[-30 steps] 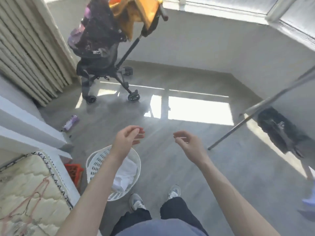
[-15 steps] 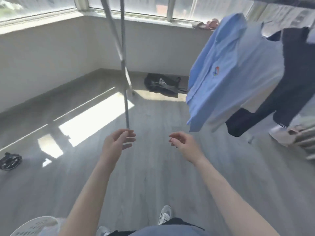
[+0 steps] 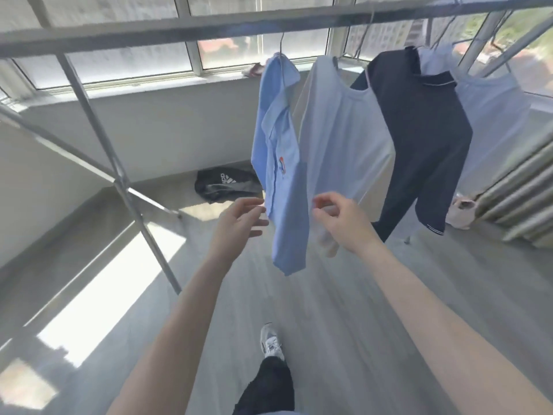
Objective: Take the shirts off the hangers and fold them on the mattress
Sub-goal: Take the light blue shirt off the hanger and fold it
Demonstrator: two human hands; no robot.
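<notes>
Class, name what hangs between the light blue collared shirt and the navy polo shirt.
A pale white round-neck shirt hangs there, shown in the head view.

Matt cloth shirts (image 3: 344, 139), smooth metal rack (image 3: 98, 115), glossy wood-look floor (image 3: 359, 310)

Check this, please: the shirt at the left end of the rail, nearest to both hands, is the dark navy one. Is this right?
No. In the head view the shirt at the left end of the rail, nearest to the left hand and right hand, is the light blue shirt; the dark navy shirt hangs further right.
</notes>
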